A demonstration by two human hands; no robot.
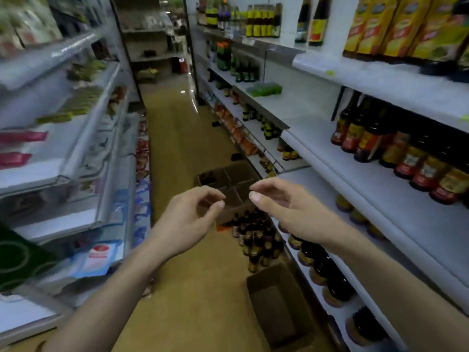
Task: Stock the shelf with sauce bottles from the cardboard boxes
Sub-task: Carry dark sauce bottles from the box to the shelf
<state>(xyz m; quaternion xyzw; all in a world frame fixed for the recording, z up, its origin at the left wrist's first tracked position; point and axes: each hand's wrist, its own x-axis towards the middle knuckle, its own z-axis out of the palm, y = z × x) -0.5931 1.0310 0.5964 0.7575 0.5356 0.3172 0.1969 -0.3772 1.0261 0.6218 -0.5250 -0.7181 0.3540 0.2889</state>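
Observation:
Both my hands hover at mid-height in the aisle and hold nothing. My left hand (189,218) has loosely curled fingers. My right hand (284,207) mirrors it a little to the right, fingers loosely bent. Below them on the floor stands a divided cardboard box (229,177), with a cluster of dark sauce bottles (257,237) standing on the floor beside it. A second, empty cardboard box (278,303) lies nearer to me. The white shelf (375,181) on the right carries rows of dark sauce bottles with red and yellow labels (406,158).
Shelving lines both sides of a narrow aisle with a tan floor (177,138). The left shelves (76,148) hold packets and bags. Lower right shelves hold more dark bottles (327,273); the upper right shelf holds yellow cartons (396,26).

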